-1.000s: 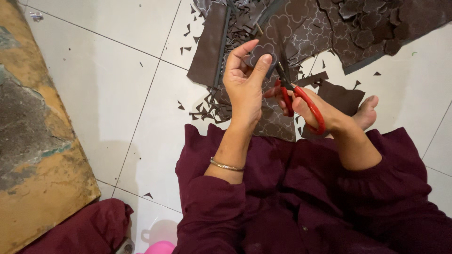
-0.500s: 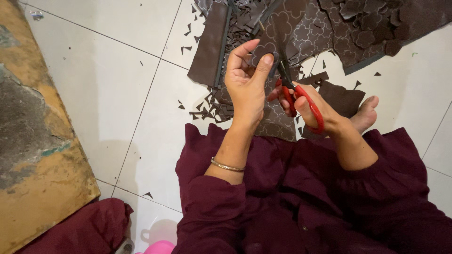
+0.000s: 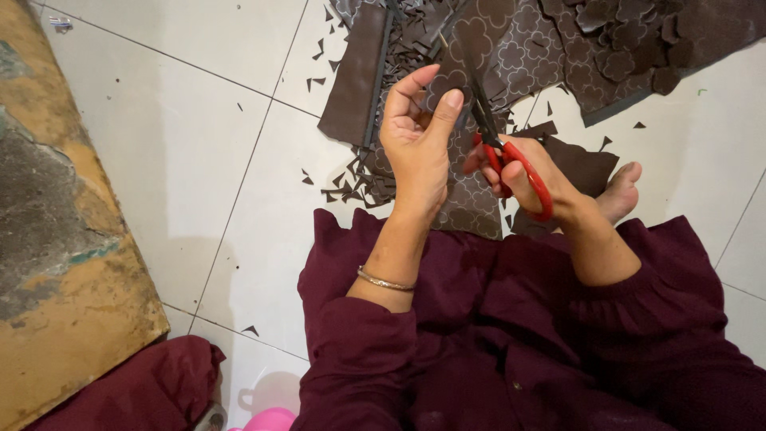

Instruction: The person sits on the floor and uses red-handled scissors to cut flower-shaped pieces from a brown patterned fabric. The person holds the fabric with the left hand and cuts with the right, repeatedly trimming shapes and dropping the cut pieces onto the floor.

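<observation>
A: Scanning from the left of the brown sheet (image 3: 511, 56): a worn ochre slab (image 3: 64, 263) lies well apart on the white tiled floor (image 3: 199, 120), then a scatter of small dark offcuts (image 3: 351, 179) just beside the sheet's near edge.

B: And the left hand (image 3: 419, 144)?

A: Closed in a pinch, thumb and fingers gripping a small brown piece (image 3: 447, 80) lifted above the sheet. Likely raised so the blades get a free edge.

B: Right hand (image 3: 519, 172)?

A: Right of that piece, fingers through the loops of the red-handled scissors (image 3: 499, 144), gripping them. Dark blades point up, touching the pinched piece; I cannot tell how wide they gape.

B: Further right?

A: A bare foot (image 3: 618, 191) rests against the sheet's near corner. Cut cloud-shaped pieces (image 3: 630, 40) are heaped on the sheet's far right, seemingly kept away from the scraps.
</observation>
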### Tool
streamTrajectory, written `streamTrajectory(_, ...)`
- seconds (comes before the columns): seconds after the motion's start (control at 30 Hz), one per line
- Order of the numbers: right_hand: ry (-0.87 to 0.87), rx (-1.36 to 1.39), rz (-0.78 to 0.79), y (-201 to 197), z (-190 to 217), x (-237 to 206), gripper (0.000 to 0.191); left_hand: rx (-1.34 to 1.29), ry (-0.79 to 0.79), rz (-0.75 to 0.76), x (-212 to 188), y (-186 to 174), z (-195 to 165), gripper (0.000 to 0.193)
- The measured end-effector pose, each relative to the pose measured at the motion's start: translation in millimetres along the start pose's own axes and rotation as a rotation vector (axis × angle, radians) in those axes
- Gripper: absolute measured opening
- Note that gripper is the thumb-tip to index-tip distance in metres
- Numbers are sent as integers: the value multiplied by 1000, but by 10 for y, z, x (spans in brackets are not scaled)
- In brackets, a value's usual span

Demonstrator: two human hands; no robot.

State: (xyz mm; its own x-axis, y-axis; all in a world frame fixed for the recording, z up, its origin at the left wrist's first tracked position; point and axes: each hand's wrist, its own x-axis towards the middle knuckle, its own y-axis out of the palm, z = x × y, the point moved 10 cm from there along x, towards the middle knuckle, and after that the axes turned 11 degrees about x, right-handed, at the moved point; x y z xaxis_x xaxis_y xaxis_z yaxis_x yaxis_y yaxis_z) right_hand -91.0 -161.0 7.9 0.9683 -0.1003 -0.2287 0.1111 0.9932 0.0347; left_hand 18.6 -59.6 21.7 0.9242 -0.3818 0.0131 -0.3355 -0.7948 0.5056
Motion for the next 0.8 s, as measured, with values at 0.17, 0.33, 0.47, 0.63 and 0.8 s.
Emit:
streamTrajectory(0.17, -15, -91, -11, -48, 12, 1, 110, 4, 5, 6, 6, -7, -14, 34)
streamTrajectory(0.33, 10, -127, -24, -87, -2, 4, 109, -3, -10, 0, 10, -10, 2, 35)
streamTrajectory(0.47, -12, -147, -12, -94, 27, 5, 108, 3, -13, 0, 16, -16, 13, 35)
streamTrajectory(0.63, -24, -224, -13, -112, 55, 11, 110, 2, -11, -4, 31, -28, 28, 35)
streamTrajectory(0.8, -37, -221, -1, -107, 93, 5, 109, -2, -15, -5, 29, -39, 45, 36)
